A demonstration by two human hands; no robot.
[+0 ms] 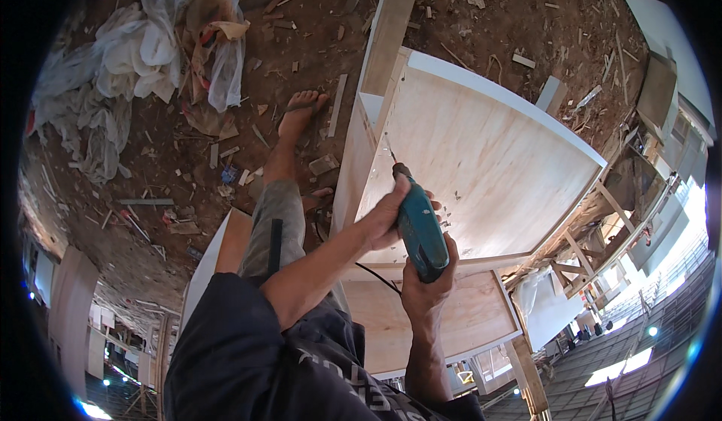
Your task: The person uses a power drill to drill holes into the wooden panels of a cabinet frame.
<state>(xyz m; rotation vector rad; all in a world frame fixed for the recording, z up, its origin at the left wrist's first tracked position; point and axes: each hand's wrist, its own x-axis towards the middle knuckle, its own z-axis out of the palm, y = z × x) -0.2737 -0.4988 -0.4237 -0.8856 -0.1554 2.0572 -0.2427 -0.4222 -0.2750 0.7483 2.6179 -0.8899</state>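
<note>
My right hand (429, 282) is wrapped round the rear of a teal corded power drill (423, 229). Closer to the chuck, my left hand (387, 214) grips the tool's front part from the left side. A thin bit (391, 152) reaches from the drill toward the left border of a pale plywood panel (481, 150); whether its tip touches the wood I cannot tell. Several small dark screws (445, 212) lie loose on the panel beside my hands. From the drill's rear a black cord (376, 274) runs off to the left.
White edging (496, 86) borders the panel's far side. A long board (389, 37) sticks out beyond its upper left corner. Wood scraps litter the dirt floor (301, 53), with crumpled plastic sheeting (143, 53) at far left. My sandalled foot (301, 113) stands left of the panel.
</note>
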